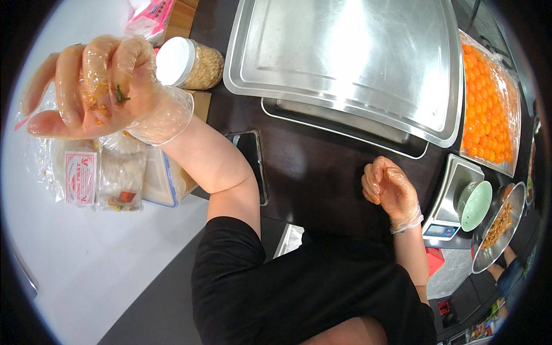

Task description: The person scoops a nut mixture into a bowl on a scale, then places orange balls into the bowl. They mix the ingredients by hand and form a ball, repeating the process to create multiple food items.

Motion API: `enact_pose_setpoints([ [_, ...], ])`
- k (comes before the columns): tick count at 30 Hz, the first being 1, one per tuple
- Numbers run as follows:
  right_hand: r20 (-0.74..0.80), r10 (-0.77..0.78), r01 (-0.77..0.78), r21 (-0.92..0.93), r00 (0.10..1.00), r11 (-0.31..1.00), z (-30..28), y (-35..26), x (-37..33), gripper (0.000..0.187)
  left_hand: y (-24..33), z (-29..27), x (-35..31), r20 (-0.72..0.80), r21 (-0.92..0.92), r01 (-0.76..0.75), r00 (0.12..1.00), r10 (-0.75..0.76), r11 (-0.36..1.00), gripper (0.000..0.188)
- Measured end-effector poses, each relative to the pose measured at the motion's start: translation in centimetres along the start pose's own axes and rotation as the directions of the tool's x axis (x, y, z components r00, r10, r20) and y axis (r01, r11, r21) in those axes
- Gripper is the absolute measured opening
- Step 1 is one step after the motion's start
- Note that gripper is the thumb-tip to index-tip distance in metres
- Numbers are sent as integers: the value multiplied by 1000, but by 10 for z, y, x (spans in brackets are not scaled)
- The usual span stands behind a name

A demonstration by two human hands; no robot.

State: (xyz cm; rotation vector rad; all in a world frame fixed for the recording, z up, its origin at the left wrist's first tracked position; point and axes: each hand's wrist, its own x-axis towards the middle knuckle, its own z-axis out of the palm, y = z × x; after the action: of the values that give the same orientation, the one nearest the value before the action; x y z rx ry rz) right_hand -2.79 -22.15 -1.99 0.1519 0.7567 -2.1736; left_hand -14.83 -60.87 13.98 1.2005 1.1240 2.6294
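My left hand (pixel 109 92), in a clear plastic glove, is raised at the upper left with its fingers curled. Orange and green food bits stick to it. Its thumb and a fingertip come close together, and a small pink tip shows there; I cannot make out what it belongs to. Behind it lie clear plastic packets (pixel 118 167) with pale contents. My right hand (pixel 391 190), also gloved and smeared orange, is loosely closed over the dark table (pixel 322 190), with nothing visible in it. Nearby are a metal tray (pixel 330 60) and, partly beneath it, another tray (pixel 345 123).
A white-lidded jar (pixel 198 64), a phone (pixel 250 167) and a blue-edged container (pixel 161 178) are on the left. At right stand a tray of orange balls (pixel 486 103), a scale (pixel 445 198) with a green bowl (pixel 475 206), and a metal bowl (pixel 499 227) of brown shreds.
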Motion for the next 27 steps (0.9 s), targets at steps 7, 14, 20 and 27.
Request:
enact_pose_setpoints([
  [7,-1,5,-5,6,1000,1000,-1,-2,-2,33,0,-1,5,-2,23,2,1000,-2,1000,10],
  [14,3,-1,1,-1,1000,1000,-1,-3,1,35,-3,-1,1,-52,37,-3,999,5,999,10],
  [20,-12,-2,2,-4,1000,1000,1,-3,0,34,3,-5,0,6,-26,-14,1000,15,1000,11],
  [27,15,-5,5,-12,1000,1000,4,-3,-1,33,7,-3,1,31,-26,52,998,-51,998,18],
])
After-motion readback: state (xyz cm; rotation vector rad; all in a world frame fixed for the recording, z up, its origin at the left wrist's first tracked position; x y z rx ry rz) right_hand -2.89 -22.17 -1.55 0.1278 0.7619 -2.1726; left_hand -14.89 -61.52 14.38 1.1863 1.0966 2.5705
